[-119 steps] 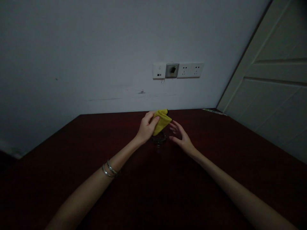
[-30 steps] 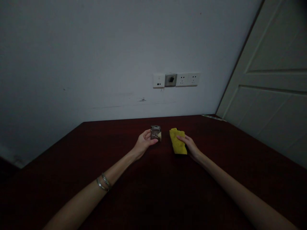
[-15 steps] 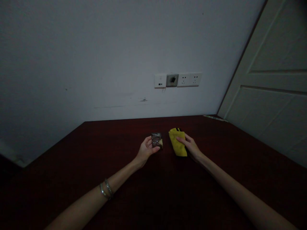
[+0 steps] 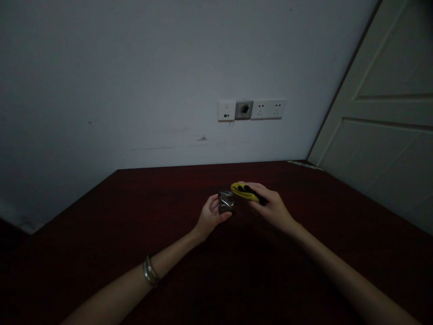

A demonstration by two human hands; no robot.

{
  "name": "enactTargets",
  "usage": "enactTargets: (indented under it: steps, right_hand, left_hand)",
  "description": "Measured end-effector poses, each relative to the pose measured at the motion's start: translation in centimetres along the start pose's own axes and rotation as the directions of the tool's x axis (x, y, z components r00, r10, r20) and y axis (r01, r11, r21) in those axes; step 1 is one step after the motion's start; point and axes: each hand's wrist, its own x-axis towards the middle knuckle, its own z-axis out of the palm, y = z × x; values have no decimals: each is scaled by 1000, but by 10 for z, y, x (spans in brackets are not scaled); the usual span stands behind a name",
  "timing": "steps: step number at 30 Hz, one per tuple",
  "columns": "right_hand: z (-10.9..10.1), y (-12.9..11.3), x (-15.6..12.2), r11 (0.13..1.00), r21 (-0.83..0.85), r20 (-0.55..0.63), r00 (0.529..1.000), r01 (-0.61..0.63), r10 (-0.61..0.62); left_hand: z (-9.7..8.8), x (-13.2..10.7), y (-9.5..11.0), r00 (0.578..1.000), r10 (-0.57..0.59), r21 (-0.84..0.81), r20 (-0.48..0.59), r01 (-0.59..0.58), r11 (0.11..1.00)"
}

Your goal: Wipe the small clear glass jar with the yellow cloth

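Note:
My left hand is wrapped around a small clear glass, holding it just above the dark red table. My right hand grips a folded yellow cloth with a dark edge, lifted off the table. The cloth's end nearly touches the top of the glass. Two bracelets sit on my left forearm.
A grey wall stands behind the table with a row of sockets and a switch. A white panelled door is at the right. A thin light strip lies at the table's far right corner.
My right hand has picked the yellow cloth up from the table and brought it left toward the glass. My left hand has tilted the glass and drawn it slightly nearer.

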Motion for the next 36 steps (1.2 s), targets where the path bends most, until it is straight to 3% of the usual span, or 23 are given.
enactTargets:
  steps: [7,12,16,26,31,36]
  right_hand:
    - [2,-15,19,976,-132,172,974,173,-149]
    - [4,-19,38,955,-222,285,950,196,-129]
    - [7,-19,39,962,-200,347,932,185,-107]
    - [9,-16,29,969,-148,341,930,195,-135]
    - [15,-17,27,949,-191,361,917,250,-169]
    - [12,-26,28,934,-212,348,916,286,-201]
  left_hand:
    - [-1,1,1,1000,-28,1,-11,28,1000]
    - [-3,2,-2,999,-33,3,-28,33,999]
    - [-3,1,-3,997,-50,-24,-53,49,999]
    - [-3,2,-5,992,-87,-19,-95,86,996]
    - [-1,0,0,985,-52,3,-165,53,999]
    - [2,0,7,990,-8,-6,-141,7,1000]
